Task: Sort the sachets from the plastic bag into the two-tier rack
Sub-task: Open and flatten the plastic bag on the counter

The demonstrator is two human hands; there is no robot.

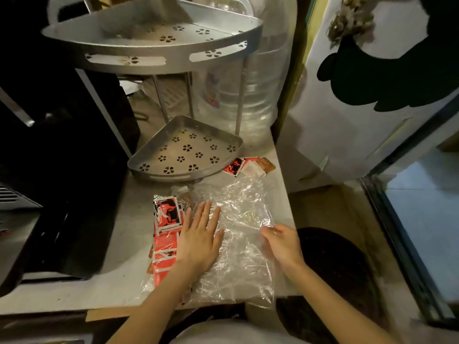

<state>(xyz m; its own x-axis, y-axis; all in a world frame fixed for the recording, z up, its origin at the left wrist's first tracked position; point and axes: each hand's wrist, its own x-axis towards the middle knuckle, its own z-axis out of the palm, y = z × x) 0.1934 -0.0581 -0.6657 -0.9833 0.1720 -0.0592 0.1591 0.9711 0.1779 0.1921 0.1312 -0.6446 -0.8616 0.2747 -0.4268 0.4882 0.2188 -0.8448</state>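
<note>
A clear plastic bag (238, 219) lies crumpled on the pale counter. My left hand (201, 234) rests flat on it, fingers spread, beside a pile of red, black and white sachets (166, 224) along the bag's left side. My right hand (282, 242) pinches the bag's right edge. A few more sachets (248, 166), red and brown, lie beyond the bag, just right of the lower tier. The grey metal two-tier rack stands behind: its lower tier (185, 151) and upper tier (154, 38) both hold nothing visible.
A large clear water bottle (250, 90) stands right behind the rack. A black appliance (62, 120) fills the left side. The counter's right edge (285, 189) drops off beside a pale door (360, 108) and a dark round mat (335, 264) on the floor.
</note>
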